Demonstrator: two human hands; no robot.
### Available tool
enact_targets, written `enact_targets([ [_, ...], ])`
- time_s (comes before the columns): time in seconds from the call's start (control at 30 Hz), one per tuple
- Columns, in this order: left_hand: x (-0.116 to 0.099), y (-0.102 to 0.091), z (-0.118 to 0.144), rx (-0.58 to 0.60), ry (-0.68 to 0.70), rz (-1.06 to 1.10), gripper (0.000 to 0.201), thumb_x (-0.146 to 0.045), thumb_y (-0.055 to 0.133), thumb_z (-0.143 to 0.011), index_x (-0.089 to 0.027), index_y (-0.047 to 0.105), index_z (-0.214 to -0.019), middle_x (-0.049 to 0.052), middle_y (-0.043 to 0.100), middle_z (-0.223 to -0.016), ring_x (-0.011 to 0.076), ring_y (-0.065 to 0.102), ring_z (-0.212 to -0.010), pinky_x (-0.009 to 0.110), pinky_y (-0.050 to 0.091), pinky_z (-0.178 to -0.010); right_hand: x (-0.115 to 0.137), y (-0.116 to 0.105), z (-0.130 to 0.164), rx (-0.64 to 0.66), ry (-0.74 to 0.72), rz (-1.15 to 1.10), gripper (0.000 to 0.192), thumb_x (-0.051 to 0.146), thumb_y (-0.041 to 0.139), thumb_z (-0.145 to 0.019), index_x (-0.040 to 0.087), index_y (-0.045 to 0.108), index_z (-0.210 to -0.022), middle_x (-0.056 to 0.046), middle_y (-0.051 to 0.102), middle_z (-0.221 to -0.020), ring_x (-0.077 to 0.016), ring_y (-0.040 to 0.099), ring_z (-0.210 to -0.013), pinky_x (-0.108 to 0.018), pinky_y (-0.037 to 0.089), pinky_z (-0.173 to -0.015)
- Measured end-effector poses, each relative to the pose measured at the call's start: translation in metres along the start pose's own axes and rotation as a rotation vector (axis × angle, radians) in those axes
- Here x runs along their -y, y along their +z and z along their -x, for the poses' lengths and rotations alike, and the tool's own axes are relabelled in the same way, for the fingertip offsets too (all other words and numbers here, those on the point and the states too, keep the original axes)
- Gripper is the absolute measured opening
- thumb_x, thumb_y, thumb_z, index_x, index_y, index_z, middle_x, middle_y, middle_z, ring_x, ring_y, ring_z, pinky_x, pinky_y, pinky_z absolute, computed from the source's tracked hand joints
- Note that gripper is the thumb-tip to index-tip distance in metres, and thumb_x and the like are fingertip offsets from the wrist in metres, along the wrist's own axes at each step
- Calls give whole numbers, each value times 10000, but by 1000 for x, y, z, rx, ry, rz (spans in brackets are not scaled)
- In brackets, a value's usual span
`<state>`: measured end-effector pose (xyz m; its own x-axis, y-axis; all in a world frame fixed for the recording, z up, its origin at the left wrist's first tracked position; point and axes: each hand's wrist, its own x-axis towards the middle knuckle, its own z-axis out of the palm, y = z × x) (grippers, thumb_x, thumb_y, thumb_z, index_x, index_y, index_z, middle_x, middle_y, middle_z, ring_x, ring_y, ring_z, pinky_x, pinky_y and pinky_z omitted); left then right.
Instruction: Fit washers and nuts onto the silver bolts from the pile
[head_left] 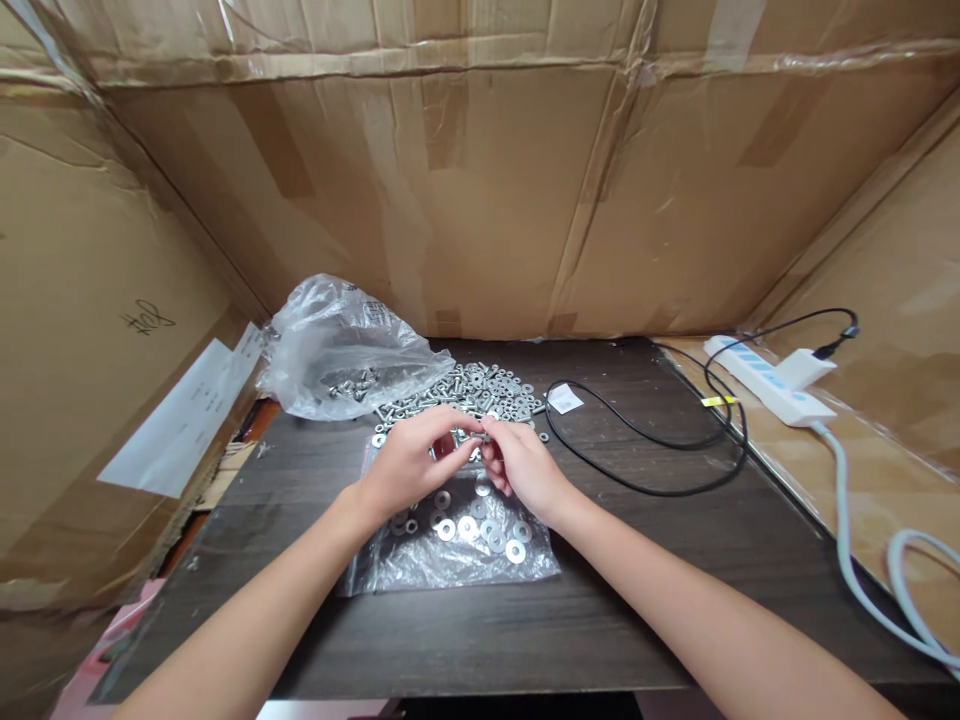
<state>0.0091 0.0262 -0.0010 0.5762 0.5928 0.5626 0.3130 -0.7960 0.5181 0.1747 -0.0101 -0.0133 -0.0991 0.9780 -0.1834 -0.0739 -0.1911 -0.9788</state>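
Observation:
My left hand (416,455) and my right hand (525,462) meet above the middle of the table, thumbs and fingertips pinched together. Something small and metallic shows between the fingertips, but its kind is too small to make out. Just behind the hands lies a heap of silver bolts (442,388), with small washers (514,395) at its right side. Below the hands, a flat clear plastic bag (465,575) rests on the table. Several larger flat washers (515,551) lie on or in it; I cannot tell which.
A big crumpled clear bag (322,340) with bolts at its mouth stands at the back left. A looped black cable (645,490) and a small white paper (565,399) lie on the dark table (637,580). At the right is a white power strip (772,385). Cardboard walls (495,220) surround the table.

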Motion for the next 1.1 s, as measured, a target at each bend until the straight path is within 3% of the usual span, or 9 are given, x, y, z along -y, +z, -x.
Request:
enact_targets([
  [0.1, 3, -1, 2, -14, 162, -154, 123, -170, 577, -932, -170, 658, -1025, 36, 701, -917, 83, 591, -628, 217, 506, -605, 1, 0, -1, 41, 124, -63, 448, 542, 472, -875, 209, 408, -583, 69, 351, -442, -74, 347, -357, -205, 238, -348],
  [0.23, 3, -2, 1, -38, 276, -286, 140, -148, 555, -939, -172, 653, -1036, 37, 722, -938, 113, 679, -769, 204, 534, -622, 5, -2, 1, 123, 160, -113, 441, 518, 453, -873, 203, 398, -570, 73, 360, -443, -63, 360, -352, -185, 251, -337],
  [0.6, 2, -2, 2, -6, 273, -297, 163, -149, 524, -944, -181, 663, -1023, 32, 723, -942, 91, 644, -665, 209, 522, -610, 1, -4, -2, 196, 197, -143, 463, 552, 456, -886, 199, 415, -590, 70, 370, -471, -70, 374, -373, -191, 270, -355],
  [0.7, 0, 0, 1, -30, 76, -99, 126, -205, 574, -928, -182, 673, -1001, 25, 696, -861, 84, 577, -589, 219, 502, -589, 3, -6, 0, 122, 95, 55, 486, 563, 352, -935, 201, 439, -623, 43, 405, -514, -95, 396, -414, -229, 294, -398],
  [0.8, -4, -2, -4, 5, -265, 224, 147, -306, 638, -886, -179, 674, -951, -3, 637, -736, 82, 518, -533, 210, 454, -510, 8, -11, 5, -36, -329, 421, 401, 482, 356, -970, 198, 474, -713, -3, 501, -659, -131, 474, -586, -265, 362, -539],
  [0.9, -5, -6, -8, 177, -563, 622, 197, -376, 646, -850, -179, 635, -842, -35, 527, -616, 78, 439, -485, 198, 384, -445, 12, -17, 11, -71, -684, 715, 218, 387, 449, -945, 200, 505, -848, -36, 557, -835, -156, 498, -716, -297, 383, -647],
  [1.0, -4, -11, -10, 396, -800, 972, 275, -397, 689, -787, -179, 547, -696, -64, 366, -548, 69, 316, -470, 198, 315, -433, 14, -19, 13, -27, -809, 862, 154, 351, 473, -908, 204, 501, -872, -49, 563, -856, -173, 509, -730, -309, 388, -638],
  [1.1, -5, -13, -9, 484, -920, 1110, 346, -395, 747, -728, -176, 489, -655, -72, 317, -559, 62, 240, -487, 193, 239, -436, 14, -19, 13, 8, -851, 945, 170, 359, 464, -896, 210, 504, -825, -50, 559, -806, -176, 499, -702, -313, 376, -609],
])
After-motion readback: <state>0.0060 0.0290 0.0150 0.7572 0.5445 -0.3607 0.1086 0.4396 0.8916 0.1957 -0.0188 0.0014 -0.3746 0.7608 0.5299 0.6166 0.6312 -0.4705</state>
